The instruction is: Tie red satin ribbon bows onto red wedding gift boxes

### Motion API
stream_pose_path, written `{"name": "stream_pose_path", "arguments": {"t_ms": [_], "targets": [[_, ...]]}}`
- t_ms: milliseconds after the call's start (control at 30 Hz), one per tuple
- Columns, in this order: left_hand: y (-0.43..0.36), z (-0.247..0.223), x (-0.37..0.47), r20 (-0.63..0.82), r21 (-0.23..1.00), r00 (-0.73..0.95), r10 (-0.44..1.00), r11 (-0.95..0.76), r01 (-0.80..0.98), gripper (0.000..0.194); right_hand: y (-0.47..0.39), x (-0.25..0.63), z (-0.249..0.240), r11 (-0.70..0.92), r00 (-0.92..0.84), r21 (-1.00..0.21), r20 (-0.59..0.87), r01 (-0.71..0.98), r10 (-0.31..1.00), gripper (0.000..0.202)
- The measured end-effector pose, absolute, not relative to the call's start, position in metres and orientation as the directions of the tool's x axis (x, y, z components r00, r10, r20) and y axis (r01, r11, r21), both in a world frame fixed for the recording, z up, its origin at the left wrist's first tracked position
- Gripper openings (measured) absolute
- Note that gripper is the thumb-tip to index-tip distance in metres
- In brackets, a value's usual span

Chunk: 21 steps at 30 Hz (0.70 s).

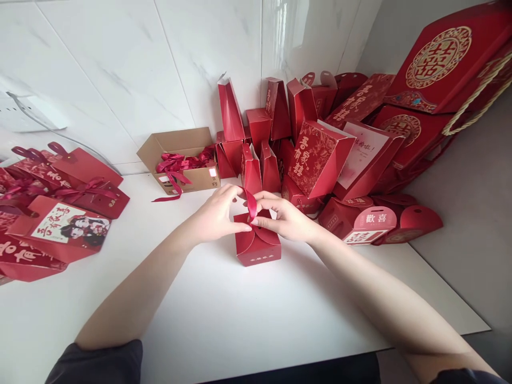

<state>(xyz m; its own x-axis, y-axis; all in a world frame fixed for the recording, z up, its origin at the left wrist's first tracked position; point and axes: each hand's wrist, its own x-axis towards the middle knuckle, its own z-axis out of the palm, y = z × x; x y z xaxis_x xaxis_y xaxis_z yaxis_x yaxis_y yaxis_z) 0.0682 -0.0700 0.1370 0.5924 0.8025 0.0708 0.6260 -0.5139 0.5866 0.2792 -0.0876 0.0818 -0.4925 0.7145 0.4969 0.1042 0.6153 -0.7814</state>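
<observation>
A small red gift box (pixel 259 250) with curved top flaps stands upright on the white table in front of me. Above its top, a dark red ribbon (pixel 251 205) bends in an arch between my hands. My left hand (pixel 219 214) is at the box's left side, its fingers curled at the ribbon's upper end and its thumb at the flaps. From the right, my right hand (pixel 285 217) pinches the ribbon low, close to the top of the box. Both hands partly cover the box's upper part.
Behind the hands, an open cardboard box (pixel 196 178) holds bunched red ribbons (pixel 186 162). Many red gift boxes (pixel 322 157) crowd the back right, with a large red bag (pixel 440 58) on top. Finished-looking boxes with bows (pixel 72 186) lie at left. A tiled wall (pixel 208 58) bounds the back.
</observation>
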Motion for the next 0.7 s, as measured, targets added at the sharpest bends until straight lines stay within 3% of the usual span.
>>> {"name": "stream_pose_path", "arguments": {"t_ms": [233,467,700], "targets": [[-0.068,0.117,0.077,-0.128,0.909,0.703,0.7,-0.2,0.365,0.033,-0.082,0.281,0.074,0.539,-0.467,-0.836,0.438,0.101,0.768,0.011],[-0.055,0.108,0.077,-0.151,0.94,0.741,0.654,-0.137,0.313,0.027,-0.077,0.279,0.059,0.428,-0.484,-0.904,0.386,-0.028,0.785,0.023],[-0.053,0.112,0.078,-0.188,0.926,0.757,0.626,-0.143,0.348,0.028,-0.077,0.288,0.067,0.527,-0.497,-0.849,0.438,0.046,0.749,0.017]]}}
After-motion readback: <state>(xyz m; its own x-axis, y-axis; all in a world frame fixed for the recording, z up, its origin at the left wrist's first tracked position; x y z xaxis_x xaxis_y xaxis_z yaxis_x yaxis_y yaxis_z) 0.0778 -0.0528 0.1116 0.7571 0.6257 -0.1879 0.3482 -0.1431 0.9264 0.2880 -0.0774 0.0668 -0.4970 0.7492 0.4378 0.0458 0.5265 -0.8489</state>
